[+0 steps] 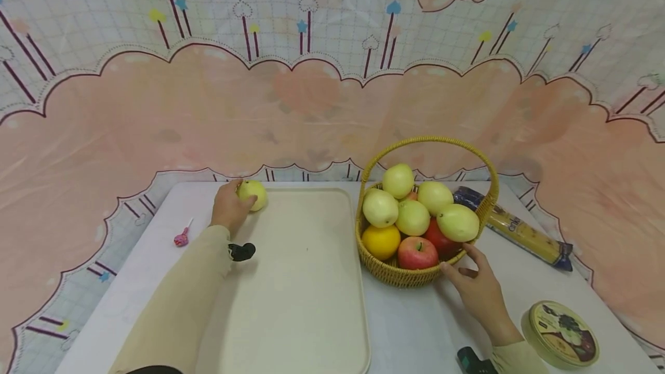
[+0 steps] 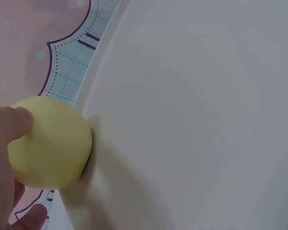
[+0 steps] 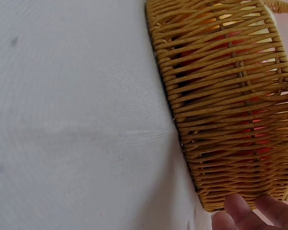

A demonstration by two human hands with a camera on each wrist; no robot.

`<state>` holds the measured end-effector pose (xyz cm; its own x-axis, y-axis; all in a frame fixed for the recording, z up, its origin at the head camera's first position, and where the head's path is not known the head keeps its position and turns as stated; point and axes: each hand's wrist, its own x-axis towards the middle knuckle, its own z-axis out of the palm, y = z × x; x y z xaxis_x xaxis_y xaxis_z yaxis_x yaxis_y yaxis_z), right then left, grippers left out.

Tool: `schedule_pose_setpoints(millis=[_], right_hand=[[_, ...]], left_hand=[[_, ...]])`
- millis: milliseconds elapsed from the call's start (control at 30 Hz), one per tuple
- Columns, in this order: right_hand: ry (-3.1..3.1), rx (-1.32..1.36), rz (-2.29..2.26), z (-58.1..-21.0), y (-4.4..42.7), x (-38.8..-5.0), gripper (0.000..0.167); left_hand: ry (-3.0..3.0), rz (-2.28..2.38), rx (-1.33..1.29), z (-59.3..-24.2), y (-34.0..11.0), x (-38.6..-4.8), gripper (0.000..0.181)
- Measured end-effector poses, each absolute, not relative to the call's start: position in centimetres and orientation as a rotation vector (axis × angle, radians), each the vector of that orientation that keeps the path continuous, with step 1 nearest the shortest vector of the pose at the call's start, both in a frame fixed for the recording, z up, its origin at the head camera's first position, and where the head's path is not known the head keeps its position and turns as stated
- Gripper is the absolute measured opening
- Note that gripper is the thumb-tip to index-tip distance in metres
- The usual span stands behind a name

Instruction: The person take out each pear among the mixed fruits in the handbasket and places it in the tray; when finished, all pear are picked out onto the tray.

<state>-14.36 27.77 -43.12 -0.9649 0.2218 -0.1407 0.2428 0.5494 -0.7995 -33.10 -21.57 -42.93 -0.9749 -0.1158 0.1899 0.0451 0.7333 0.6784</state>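
Note:
At the far left corner of the cream tray [image 1: 306, 281], my left hand [image 1: 230, 206] grips a round yellow-green apple [image 1: 254, 195]. In the left wrist view the thumb and fingers lie on the near side of the apple [image 2: 53, 148], whose underside meets the tray. To the right, a wicker basket [image 1: 400, 277] with a tall handle holds several pale green fruits [image 1: 413, 218], an orange [image 1: 381, 241] and red apples [image 1: 417, 253]. My right hand [image 1: 480, 293] holds the basket at its front right rim. In the right wrist view, fingertips [image 3: 237, 208] touch the woven side.
A pink-wrapped lollipop [image 1: 181, 239] lies left of the tray. Behind the basket to the right is a long yellow-and-blue packet [image 1: 525, 235]. A round tin [image 1: 564, 333] stands at the front right. A patterned cloth [image 1: 312, 114] hangs behind the table.

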Motion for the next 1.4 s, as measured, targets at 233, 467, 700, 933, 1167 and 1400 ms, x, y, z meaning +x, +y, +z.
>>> schedule_pose_setpoints(millis=[233, 467, 700, 933, 1167, 1400], right_hand=[[2.743, 0.415, -1.404, -43.1, 27.7, -14.3, 0.096], [2.739, 0.424, -1.402, -43.0, 27.7, -14.3, 0.096], [2.742, 0.432, -1.406, -42.9, 27.7, -14.2, 0.096], [2.737, 0.427, -1.417, -43.0, 27.7, -14.2, 0.095], [2.725, 0.429, -1.407, -43.1, 27.8, -14.3, 0.100], [2.726, 0.416, -1.403, -43.0, 27.8, -14.3, 0.099]], left_hand=[[-2.649, -1.096, 0.154, -43.1, -21.4, -33.0, 0.057], [-2.644, -1.159, 0.230, -42.9, -20.9, -32.9, 0.056], [-2.622, -1.264, 0.238, -42.7, -20.8, -32.9, 0.059], [-2.662, -1.371, 0.215, -42.4, -20.8, -32.6, 0.070], [-2.770, -1.389, 0.136, -42.1, -21.7, -31.7, 0.084], [-2.814, -1.451, 0.050, -42.8, -21.8, -29.7, 0.090]])
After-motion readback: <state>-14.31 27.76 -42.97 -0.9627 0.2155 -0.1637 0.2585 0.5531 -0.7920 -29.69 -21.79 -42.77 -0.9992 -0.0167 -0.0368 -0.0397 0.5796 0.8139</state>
